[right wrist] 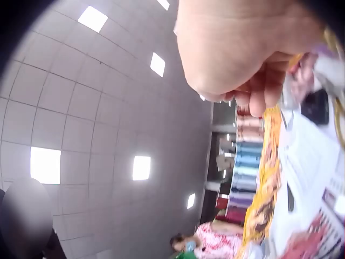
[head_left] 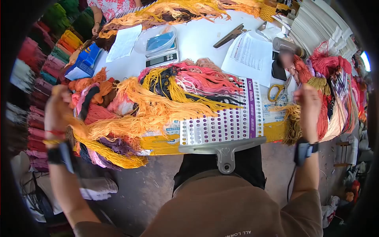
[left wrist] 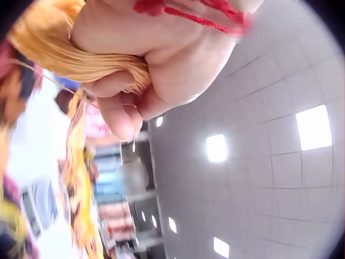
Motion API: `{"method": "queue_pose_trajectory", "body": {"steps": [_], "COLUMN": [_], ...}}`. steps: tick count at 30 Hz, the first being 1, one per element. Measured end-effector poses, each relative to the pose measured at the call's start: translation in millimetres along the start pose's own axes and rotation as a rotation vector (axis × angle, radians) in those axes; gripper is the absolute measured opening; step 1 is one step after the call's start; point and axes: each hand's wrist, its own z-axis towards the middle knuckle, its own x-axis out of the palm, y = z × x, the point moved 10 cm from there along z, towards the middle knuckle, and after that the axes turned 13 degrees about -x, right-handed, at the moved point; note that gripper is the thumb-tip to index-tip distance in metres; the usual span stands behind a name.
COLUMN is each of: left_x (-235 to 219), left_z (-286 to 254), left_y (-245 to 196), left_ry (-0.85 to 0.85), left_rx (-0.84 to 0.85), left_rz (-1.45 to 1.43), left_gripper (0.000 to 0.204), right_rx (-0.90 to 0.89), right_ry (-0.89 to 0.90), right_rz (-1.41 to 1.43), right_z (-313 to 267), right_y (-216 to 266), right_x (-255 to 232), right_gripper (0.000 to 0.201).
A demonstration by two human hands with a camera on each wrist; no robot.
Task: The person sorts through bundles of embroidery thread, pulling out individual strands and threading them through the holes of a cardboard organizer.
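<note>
Light-orange thread stretches across the heap of skeins toward the left hand. In the left wrist view, the left hand has its fingers curled round a bundle of orange thread, and a thin strand runs to its fingertips. Raised at the board's right side, the right hand has curled fingers; in the right wrist view the right hand hides whatever may be between them. A perforated card with a purple strip lies under a metal clip, with yellow, black and pink threads at its holes.
Behind the heap are a digital scale, a blue box and printed sheets. Yellow-handled scissors lie near the right hand. More skeins hang at the right edge. Another person is across the table.
</note>
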Motion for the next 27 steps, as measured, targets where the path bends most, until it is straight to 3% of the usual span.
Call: {"method": "queue_pose_trajectory", "body": {"steps": [1, 2, 3, 4, 7, 9, 14, 17, 20, 22, 25, 27], "left_x": [44.2, 96.3, 130.3, 150.6, 205.8, 229.9, 243.0, 244.8, 241.4, 239.8, 230.0, 225.8], "left_z": [-11.9, -20.5, -34.6, -37.1, -55.2, -66.7, -75.7, -79.7, -78.9, -79.1, -75.8, -74.2], "left_y": [19.5, 31.6, 45.5, 61.4, 78.0, 79.6, 81.5, 84.9, 88.5, 86.9, 88.4, 91.2], "left_ry": [-0.041, 0.139, 0.164, 0.273, 0.461, 0.565, 0.697, 0.753, 0.695, 0.699, 0.668, 0.636], "left_rx": [-0.027, -0.031, -0.125, -0.178, -0.272, -0.304, -0.289, -0.304, -0.337, -0.33, -0.323, -0.325], "left_rz": [-0.011, -0.052, -0.171, -0.267, -0.418, -0.49, -0.594, -0.655, -0.662, -0.682, -0.741, -0.777], "left_gripper": [0.016, 0.021, 0.024, 0.028, 0.036, 0.038, 0.044, 0.044, 0.043, 0.043, 0.043, 0.043], "right_rx": [0.03, 0.065, 0.099, 0.189, 0.082, 0.149, 0.2, 0.087, 0.123, 0.081, 0.066, 0.04], "right_ry": [0.084, 0.193, 0.304, 0.378, 0.608, 0.728, 0.739, 0.697, 0.754, 0.924, 1.028, 0.978], "right_rz": [0.048, 0.094, 0.14, 0.203, 0.413, 0.551, 0.827, 0.803, 0.737, 0.665, 0.542, 0.512], "right_z": [-11.9, -25.0, -39.5, -56.8, -100.0, -122.7, -156.8, -156.8, -163.7, -173.4, -178.7, -175.5], "right_y": [-4.0, -5.2, -2.1, 2.0, 34.0, 53.0, 71.4, 77.9, 73.5, 78.8, 78.5, 76.6], "right_x": [34.3, 70.0, 105.8, 140.8, 223.6, 260.3, 307.4, 312.0, 319.2, 322.7, 318.0, 316.7], "right_gripper": [0.015, 0.013, 0.011, 0.009, 0.01, 0.014, 0.019, 0.02, 0.013, 0.011, 0.013, 0.015]}}
